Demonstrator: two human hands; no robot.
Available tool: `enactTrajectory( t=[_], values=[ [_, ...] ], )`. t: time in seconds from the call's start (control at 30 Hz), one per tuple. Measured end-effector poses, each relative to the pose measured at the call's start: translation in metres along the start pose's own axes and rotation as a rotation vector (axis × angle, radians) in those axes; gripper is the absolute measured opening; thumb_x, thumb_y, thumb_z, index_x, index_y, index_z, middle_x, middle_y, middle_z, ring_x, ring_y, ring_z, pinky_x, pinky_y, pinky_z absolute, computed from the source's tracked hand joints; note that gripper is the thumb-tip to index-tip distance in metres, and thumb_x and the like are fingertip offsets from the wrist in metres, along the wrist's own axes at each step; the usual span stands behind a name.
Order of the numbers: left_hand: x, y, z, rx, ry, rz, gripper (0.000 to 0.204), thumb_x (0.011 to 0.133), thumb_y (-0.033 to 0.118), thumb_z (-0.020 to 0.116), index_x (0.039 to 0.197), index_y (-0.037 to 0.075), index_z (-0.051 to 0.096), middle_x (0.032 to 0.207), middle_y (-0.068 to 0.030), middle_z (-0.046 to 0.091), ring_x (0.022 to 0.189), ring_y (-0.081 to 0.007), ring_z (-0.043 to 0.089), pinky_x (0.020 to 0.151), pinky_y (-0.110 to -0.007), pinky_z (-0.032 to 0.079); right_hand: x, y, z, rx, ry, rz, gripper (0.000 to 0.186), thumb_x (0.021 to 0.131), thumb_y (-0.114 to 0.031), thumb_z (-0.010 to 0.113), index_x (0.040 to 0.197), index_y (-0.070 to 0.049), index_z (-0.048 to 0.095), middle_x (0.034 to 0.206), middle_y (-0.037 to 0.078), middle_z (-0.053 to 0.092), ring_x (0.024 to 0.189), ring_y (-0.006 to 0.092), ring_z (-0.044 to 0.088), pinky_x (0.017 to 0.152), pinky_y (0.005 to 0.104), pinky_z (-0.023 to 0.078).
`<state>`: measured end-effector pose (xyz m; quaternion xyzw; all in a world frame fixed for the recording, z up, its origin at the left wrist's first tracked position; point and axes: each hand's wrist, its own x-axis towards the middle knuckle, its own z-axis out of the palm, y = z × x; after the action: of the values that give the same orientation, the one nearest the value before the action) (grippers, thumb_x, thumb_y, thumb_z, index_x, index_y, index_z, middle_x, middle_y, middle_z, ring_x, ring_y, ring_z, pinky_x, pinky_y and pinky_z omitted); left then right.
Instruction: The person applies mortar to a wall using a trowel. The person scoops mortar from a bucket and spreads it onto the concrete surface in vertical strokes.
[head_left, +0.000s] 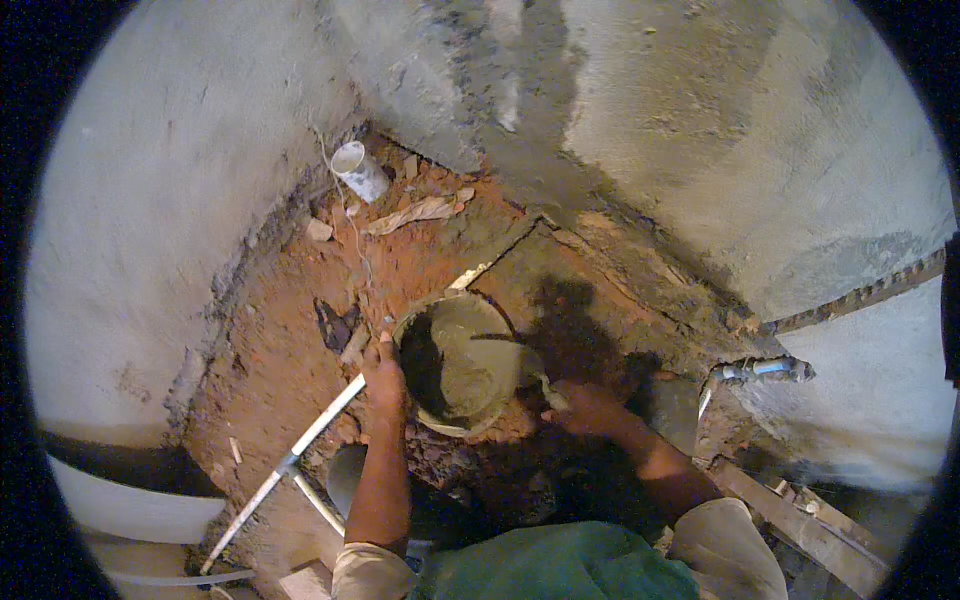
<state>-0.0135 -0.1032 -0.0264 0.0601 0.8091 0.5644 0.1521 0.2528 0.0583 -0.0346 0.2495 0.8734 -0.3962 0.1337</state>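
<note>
A round pan (462, 431) of wet grey-brown mortar (455, 345) is in front of me, over the dirt floor. My left hand (384, 368) grips its left rim, with the thumb showing on the near side. My right hand (583, 408) is closed round the handle of a trowel (507, 362). The trowel's mortar-coated blade reaches over the pan's right side, and its tip lies over the mortar. Whether the blade touches the mortar I cannot tell.
A white pipe (325, 420) with a branch crosses the reddish dirt (275, 335) at left. An upright pipe stub (360, 170) stands near the far corner. Rough plastered walls (680, 100) rise around. Wooden planks (790, 525) lie at lower right, below a blue-grey pipe fitting (765, 369).
</note>
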Motion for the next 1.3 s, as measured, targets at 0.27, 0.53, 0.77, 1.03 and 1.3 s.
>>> enactTrajectory(
  t=[0.27,0.53,0.77,1.03,1.3],
  values=[
    [-0.002,-0.032,-0.006,0.064,0.061,0.093,0.038,0.084,0.036,0.06,0.07,0.001,0.056,0.062,-0.0085,0.051,0.059,-0.0195,0.046,0.058,-0.034,0.039,0.037,-0.043,0.044,-0.422,0.419,-0.098,0.04,0.077,-0.029,0.057,0.107,-0.003,0.052,0.089,0.019,0.063,0.08,0.0377,0.062,0.07,0.0477,0.049],
    [-0.004,-0.054,-0.02,-0.055,0.11,0.138,0.04,0.075,0.039,0.069,0.075,-0.001,0.059,0.066,-0.0116,0.057,0.061,-0.0221,0.053,0.06,-0.034,0.043,0.039,-0.119,0.078,-0.75,-0.038,-0.024,0.023,0.073,-0.016,0.056,0.091,-0.002,0.057,0.074,0.017,0.063,0.071,0.0351,0.063,0.059,0.0453,0.049],
    [0.002,-0.082,-0.055,0.013,0.142,0.213,0.04,0.076,0.038,0.067,0.076,-0.001,0.061,0.067,-0.0152,0.06,0.062,-0.0278,0.056,0.06,-0.039,0.044,0.019,-0.15,0.041,-0.706,0.063,0.06,0.025,0.077,-0.022,0.055,0.091,-0.002,0.058,0.075,0.019,0.063,0.071,0.0347,0.063,0.063,0.0455,0.05],
    [0.006,-0.088,-0.059,-0.054,0.157,0.425,0.037,0.076,0.036,0.066,0.076,-0.001,0.062,0.067,-0.0141,0.061,0.064,-0.0313,0.06,0.063,-0.04,0.047,0.052,-0.129,0.122,-0.683,0.047,-0.023,0.025,0.076,-0.019,0.052,0.091,0.0,0.059,0.078,0.021,0.063,0.069,0.0368,0.063,0.059,0.0509,0.049],
    [-0.003,-0.082,-0.057,0.016,0.198,0.336,0.04,0.076,0.038,0.066,0.07,-0.001,0.061,0.068,-0.0179,0.061,0.063,-0.034,0.058,0.062,-0.041,0.046,0.056,-0.142,0.071,-0.65,0.035,-0.089,0.026,0.077,-0.022,0.053,0.091,0.0,0.058,0.076,0.022,0.062,0.07,0.0363,0.063,0.059,0.0482,0.05]
  ],
)
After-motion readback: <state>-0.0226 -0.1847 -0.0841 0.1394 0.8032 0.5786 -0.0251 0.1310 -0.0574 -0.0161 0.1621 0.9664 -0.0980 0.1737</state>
